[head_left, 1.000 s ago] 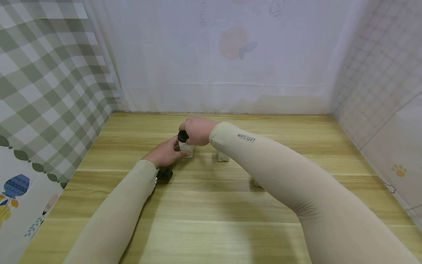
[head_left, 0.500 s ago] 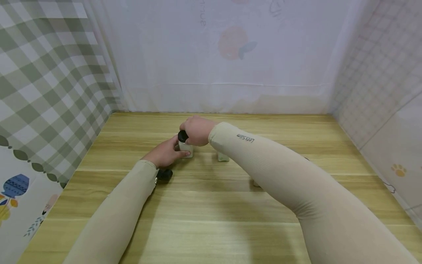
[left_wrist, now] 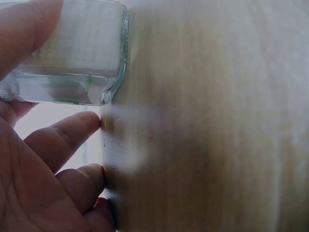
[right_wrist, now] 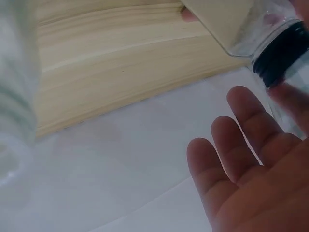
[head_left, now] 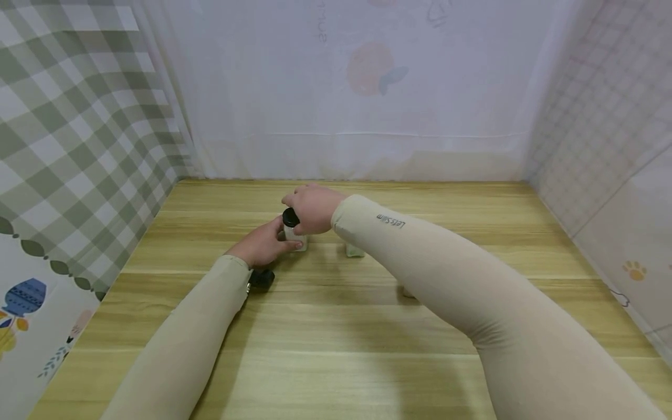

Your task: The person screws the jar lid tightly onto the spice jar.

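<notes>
Toward eleven o'clock on the tabletop [head_left: 325, 361], the left hand [head_left: 262, 245] has its fingers around a square glass jar [head_left: 291, 234]; the right hand [head_left: 317, 208] pinches its black lid [head_left: 290, 217].

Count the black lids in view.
1: the black lid is on the jar that the left hand holds, pinched by the right hand. Others may be hidden behind the right sleeve.
</notes>
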Demonstrator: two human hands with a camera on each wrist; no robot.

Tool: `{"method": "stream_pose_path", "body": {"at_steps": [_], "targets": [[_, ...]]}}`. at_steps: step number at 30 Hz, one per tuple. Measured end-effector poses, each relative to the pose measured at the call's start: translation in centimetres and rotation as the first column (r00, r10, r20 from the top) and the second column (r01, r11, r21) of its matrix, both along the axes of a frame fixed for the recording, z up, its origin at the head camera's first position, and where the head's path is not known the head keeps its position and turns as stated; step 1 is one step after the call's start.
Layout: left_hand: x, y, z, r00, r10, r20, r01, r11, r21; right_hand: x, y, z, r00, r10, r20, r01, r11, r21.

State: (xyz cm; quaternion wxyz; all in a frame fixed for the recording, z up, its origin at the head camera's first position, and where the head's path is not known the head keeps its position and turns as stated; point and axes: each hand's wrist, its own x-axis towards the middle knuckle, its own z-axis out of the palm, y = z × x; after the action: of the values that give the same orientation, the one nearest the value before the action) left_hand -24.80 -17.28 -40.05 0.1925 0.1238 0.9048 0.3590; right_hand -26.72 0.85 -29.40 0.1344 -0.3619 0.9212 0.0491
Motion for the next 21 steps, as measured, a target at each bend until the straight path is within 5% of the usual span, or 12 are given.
{"method": "stream_pose_path", "body": {"at_steps": [21], "targets": [[-0.01,0.06,-0.14,1.0,0.006,-0.012,-0.005,1.0,0.007,0.39,-0.11,0.05,1.0,-0.014,-0.01,0.014,1.0,0.022]]}}
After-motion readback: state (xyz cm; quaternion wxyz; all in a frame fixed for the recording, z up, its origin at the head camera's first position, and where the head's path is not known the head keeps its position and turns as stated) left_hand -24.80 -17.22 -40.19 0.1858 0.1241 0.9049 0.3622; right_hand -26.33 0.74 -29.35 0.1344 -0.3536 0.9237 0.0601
